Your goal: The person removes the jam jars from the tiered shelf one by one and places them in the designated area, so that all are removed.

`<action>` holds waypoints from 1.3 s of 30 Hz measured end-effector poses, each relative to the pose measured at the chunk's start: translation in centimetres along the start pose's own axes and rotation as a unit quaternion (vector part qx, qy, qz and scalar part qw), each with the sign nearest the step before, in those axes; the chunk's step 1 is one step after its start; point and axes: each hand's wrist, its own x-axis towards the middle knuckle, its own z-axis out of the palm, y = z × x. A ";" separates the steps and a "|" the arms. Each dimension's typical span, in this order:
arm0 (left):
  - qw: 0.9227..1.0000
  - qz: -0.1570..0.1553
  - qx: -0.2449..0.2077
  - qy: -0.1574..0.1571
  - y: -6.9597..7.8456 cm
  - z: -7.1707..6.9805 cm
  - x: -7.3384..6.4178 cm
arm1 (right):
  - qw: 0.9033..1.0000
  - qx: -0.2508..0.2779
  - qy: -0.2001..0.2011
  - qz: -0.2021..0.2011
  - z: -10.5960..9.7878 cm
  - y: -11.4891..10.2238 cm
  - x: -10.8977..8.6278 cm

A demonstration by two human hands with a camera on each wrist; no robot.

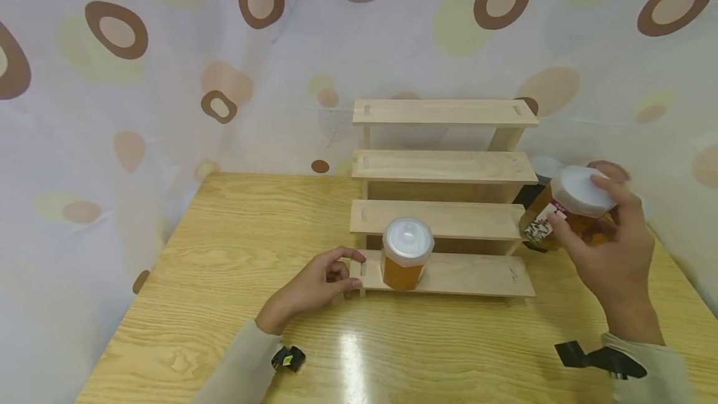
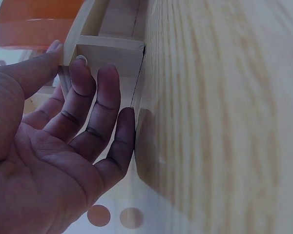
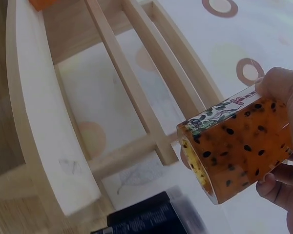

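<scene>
A light wooden stepped shelf (image 1: 443,167) with several tiers stands on the table. On its lowest tier, toward the left end, sits an upright jar (image 1: 405,264) with orange contents and a white lid. My left hand (image 1: 316,282) grips the left end of that lowest tier, thumb at the front edge and fingers curled near the end. At the shelf's right side, my right hand (image 1: 619,254) holds a second jar (image 3: 239,141) tilted in the air. Orange contents with black seeds show through its clear wall, and a printed label runs along one side. Its white lid (image 1: 580,189) faces up and right.
Behind the raised jar, right of the shelf, are a dark box (image 3: 146,214) and other partly hidden items. A patterned cloth (image 1: 280,67) hangs behind the wood-grain table (image 1: 252,229). The upper tiers extend back toward the cloth.
</scene>
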 end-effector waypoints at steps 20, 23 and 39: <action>1.000 -0.003 -0.007 -0.002 -0.1 0.0 0.0 | 0.994 -0.098 0.017 0.047 -5.3 2.2 -2.3; 1.000 -0.003 -0.009 -0.002 -0.1 0.0 0.0 | 0.993 -0.101 0.026 0.059 -5.7 2.8 -2.8; 1.000 -0.002 -0.011 -0.001 -0.1 0.0 0.0 | 0.978 -0.165 0.036 0.119 -7.0 6.0 -5.3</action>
